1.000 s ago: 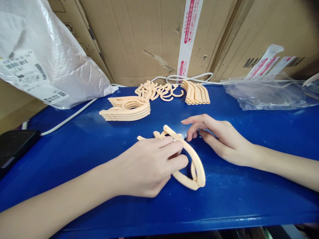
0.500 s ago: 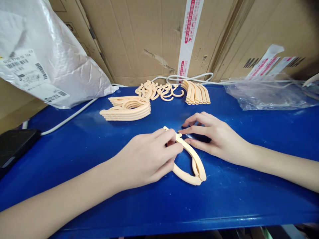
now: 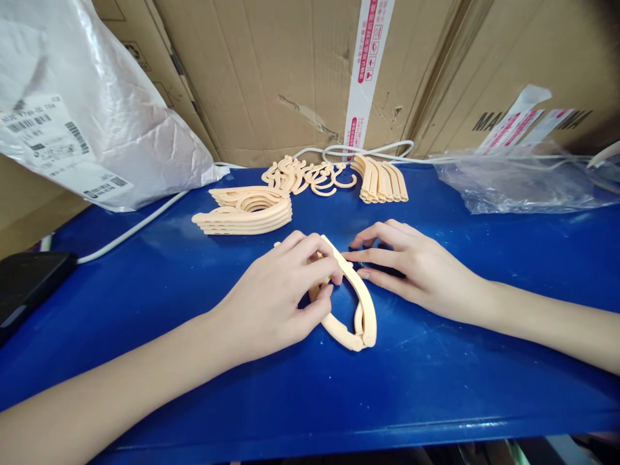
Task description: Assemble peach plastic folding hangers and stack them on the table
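My left hand (image 3: 285,290) is curled round a peach plastic hanger piece (image 3: 356,310) lying on the blue table (image 3: 169,290), fingers pinched on its upper arm. My right hand (image 3: 416,268) rests beside it, fingertips touching the hanger's top end, fingers bent and close together. Behind them lies a stack of curved hanger arms (image 3: 245,212), a loose heap of small hooks (image 3: 305,175) and a row of straight peach bars (image 3: 380,181).
A white plastic mailer bag (image 3: 82,110) sits at the back left, a clear plastic bag (image 3: 523,181) at the back right. Cardboard boxes (image 3: 290,71) wall off the rear. A white cable (image 3: 130,229) runs across the table; a black phone (image 3: 26,284) lies at the left edge.
My right hand has come in from hovering and now touches the hanger's top end. My left hand has shifted up the hanger, which has swung its lower end leftward.
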{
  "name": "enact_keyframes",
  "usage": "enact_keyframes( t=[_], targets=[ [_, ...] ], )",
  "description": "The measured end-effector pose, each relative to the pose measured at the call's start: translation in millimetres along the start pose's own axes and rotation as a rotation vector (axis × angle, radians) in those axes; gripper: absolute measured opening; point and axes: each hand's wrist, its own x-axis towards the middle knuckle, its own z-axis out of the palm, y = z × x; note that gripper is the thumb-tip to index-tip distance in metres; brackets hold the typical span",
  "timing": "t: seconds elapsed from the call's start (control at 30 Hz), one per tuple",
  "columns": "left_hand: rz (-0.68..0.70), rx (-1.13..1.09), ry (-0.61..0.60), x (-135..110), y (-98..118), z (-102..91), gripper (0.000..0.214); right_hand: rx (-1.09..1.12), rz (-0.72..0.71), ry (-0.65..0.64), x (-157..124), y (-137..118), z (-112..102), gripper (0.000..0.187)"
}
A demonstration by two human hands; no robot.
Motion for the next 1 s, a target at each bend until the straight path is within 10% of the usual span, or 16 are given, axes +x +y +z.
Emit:
enact_keyframes(
  t=[1.0],
  targets=[
    [-0.022, -0.238, -0.006, 3.0, -1.2, 2.6, 0.014, 0.091, -0.052, 0.068, 1.0, -0.2, -1.2, 0.022]
  ],
)
